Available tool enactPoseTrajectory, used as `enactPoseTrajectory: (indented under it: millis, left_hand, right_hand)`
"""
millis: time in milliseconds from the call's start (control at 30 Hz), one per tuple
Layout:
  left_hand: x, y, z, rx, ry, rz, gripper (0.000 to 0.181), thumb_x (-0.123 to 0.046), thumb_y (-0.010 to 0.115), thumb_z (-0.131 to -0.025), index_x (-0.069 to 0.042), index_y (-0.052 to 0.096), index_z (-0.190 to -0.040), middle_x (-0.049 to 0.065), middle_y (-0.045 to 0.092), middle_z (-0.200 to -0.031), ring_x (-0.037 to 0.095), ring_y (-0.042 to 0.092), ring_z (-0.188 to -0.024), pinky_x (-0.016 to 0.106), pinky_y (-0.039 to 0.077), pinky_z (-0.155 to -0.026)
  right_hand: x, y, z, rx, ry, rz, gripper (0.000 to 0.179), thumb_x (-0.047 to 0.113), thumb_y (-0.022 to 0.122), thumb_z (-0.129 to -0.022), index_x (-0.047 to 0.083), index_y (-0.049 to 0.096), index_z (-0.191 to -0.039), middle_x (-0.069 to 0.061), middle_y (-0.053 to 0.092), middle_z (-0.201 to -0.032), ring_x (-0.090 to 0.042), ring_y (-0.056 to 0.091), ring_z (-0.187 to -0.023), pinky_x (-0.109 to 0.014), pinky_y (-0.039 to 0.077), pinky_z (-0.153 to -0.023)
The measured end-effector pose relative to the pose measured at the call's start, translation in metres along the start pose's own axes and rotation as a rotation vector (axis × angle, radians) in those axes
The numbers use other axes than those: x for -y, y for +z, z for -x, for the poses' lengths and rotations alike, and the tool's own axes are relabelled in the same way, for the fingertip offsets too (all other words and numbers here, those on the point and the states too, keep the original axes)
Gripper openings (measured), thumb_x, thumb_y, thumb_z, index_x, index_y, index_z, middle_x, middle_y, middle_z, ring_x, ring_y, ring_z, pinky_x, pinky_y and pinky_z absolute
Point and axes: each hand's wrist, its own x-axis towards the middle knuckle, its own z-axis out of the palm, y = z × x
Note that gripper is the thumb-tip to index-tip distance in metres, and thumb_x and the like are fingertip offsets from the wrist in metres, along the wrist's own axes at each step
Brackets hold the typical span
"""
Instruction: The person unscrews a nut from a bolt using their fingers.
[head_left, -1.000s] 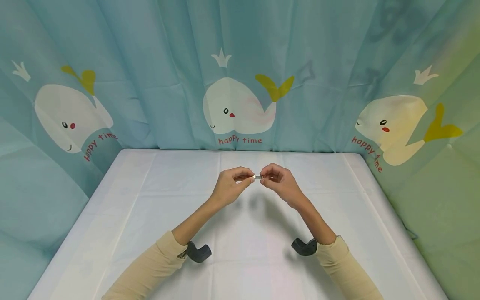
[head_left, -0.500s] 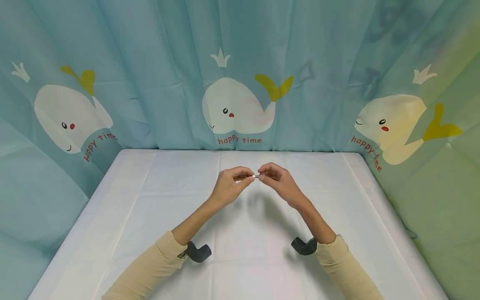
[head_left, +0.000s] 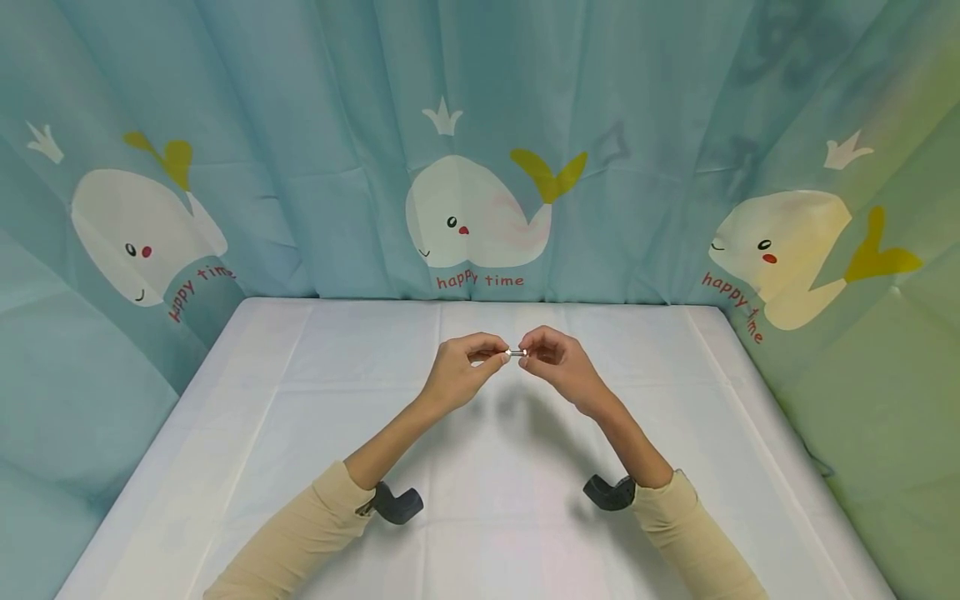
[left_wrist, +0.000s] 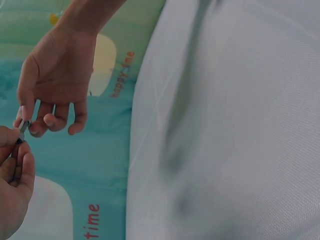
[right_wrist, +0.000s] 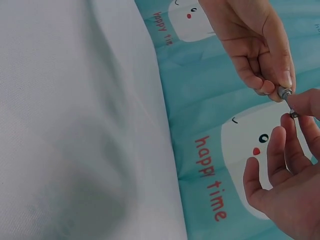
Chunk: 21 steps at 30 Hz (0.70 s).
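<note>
A small silver metal piece like a bolt, with a thin shaft and thicker ends, is held level above the far part of the table. My left hand pinches its left end between thumb and fingertips. At the other end, the thumb and forefinger of my right hand grip it. The right wrist view shows a round, wider metal end in the left fingertips, and a small knob at the right fingers. Fingertips partly hide the piece in the left wrist view.
A white cloth covers the table. Behind and beside it hangs a blue-green curtain printed with whales. Dark curved mounts stick out at both sleeve cuffs. Shadows of the hands fall on the cloth.
My right hand first slid slightly left toward the left hand, then back right, so more of the shaft shows again between the hands. The left hand has stayed nearly still.
</note>
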Motion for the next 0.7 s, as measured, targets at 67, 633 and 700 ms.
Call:
enactPoseTrajectory:
  millis: [67,633,700]
  left_hand:
    - [0.000,0.000,0.000,-0.001,-0.001,0.004,0.007,-0.003,0.072,-0.091,-0.001,0.074,-0.097,0.008,0.073,-0.093,0.022,0.071,-0.087,0.029,0.058,-0.081]
    - [-0.035,-0.003,0.002,0.006,-0.019,0.008,0.008,0.009,0.067,-0.090,0.012,0.069,-0.097,0.023,0.070,-0.092,0.036,0.069,-0.088,0.044,0.059,-0.084]
    - [-0.041,-0.004,0.003,0.002,-0.014,0.007,0.008,0.009,0.067,-0.089,0.012,0.069,-0.096,0.023,0.070,-0.092,0.036,0.069,-0.088,0.044,0.059,-0.084]
  right_hand:
    - [0.000,0.000,0.000,0.006,-0.005,-0.002,0.017,0.004,0.065,-0.093,-0.001,0.059,-0.109,-0.011,0.059,-0.099,-0.020,0.057,-0.080,-0.028,0.050,-0.070]
    - [0.002,-0.001,0.002,-0.029,0.032,0.017,0.018,0.006,0.066,-0.095,-0.003,0.062,-0.109,-0.009,0.063,-0.098,-0.021,0.061,-0.086,-0.033,0.052,-0.077]
    - [0.003,0.000,0.002,-0.026,0.024,0.011,0.018,0.006,0.066,-0.094,-0.003,0.061,-0.108,-0.009,0.062,-0.099,-0.020,0.060,-0.085,-0.031,0.051,-0.075]
